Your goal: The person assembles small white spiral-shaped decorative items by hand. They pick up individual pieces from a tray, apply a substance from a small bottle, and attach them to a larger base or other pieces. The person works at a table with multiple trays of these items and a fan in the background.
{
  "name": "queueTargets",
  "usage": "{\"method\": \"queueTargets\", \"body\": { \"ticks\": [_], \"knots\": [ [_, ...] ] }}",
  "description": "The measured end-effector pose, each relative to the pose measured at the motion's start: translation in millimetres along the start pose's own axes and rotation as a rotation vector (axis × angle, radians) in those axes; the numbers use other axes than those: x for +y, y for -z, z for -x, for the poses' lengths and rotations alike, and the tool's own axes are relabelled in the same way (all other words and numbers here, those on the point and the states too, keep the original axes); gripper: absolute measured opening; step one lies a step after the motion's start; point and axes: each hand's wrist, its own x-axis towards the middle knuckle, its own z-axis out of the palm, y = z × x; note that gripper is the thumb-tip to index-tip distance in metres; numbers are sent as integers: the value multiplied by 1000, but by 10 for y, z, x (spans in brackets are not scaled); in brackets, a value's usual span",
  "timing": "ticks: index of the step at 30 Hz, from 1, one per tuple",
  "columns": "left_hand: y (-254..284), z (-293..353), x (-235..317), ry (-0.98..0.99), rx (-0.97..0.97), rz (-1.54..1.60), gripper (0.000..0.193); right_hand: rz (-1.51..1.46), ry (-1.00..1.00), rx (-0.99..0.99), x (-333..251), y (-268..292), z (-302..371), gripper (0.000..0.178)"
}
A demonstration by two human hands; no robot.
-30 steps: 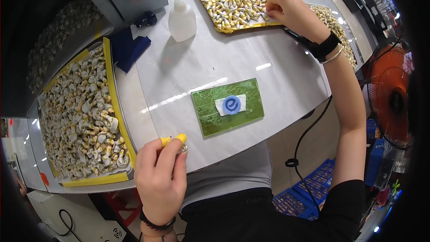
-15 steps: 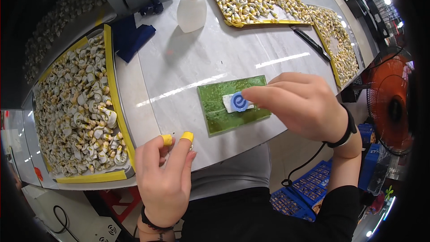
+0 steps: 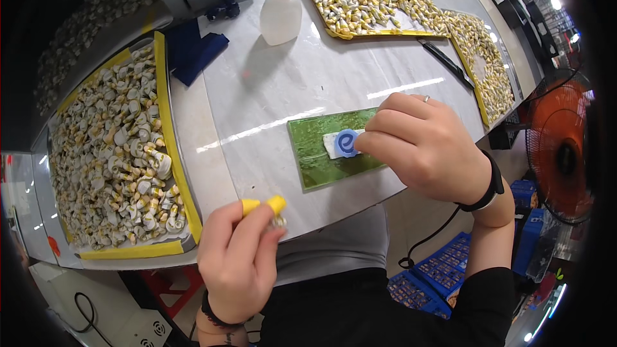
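My left hand (image 3: 239,260) is at the table's near edge, with yellow covers (image 3: 275,204) on two fingertips. It pinches a small whitish, shiny piece (image 3: 278,222), mostly hidden by the fingers. My right hand (image 3: 424,148) is closed over a green rectangular slab (image 3: 305,170), its fingertips gripping the edge of a round blue cap-like piece (image 3: 347,143) with a darker curved mark on top. Under that piece lies a white strip (image 3: 330,146), flat on the slab; my right fingers hide its right end.
Left stands a yellow-edged tray (image 3: 168,122) of small whitish parts. Similar trays (image 3: 360,35) fill the far right, near a black utility knife (image 3: 447,64). A clear squeeze bottle (image 3: 281,20) and dark blue cloth (image 3: 199,58) stand behind. An orange fan (image 3: 565,144) is at right.
My left fingers have drawn together, and the small shiny piece shows more. My right hand has curled its fingers and shifted slightly at the blue piece.
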Motion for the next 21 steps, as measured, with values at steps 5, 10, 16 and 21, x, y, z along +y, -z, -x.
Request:
{"method": "queueTargets", "body": {
  "ticks": [5, 10, 16, 21],
  "knots": [
    [5, 90, 24, 144, -78, 927, 26, -81, 15, 114, 6, -153, 18, 27],
    [-43, 93, 61, 441, -273, 1454, 34, -211, -56, 247, -63, -65, -23, 17],
    [-84, 2, -21, 532, -483, 1568, 34, -550, 60, 450, -314, 39, -58, 10],
    [-110, -15, -64, 613, -646, 1689, 33, -530, 200, 489, -352, -63, -81, 11]
  ]
}}
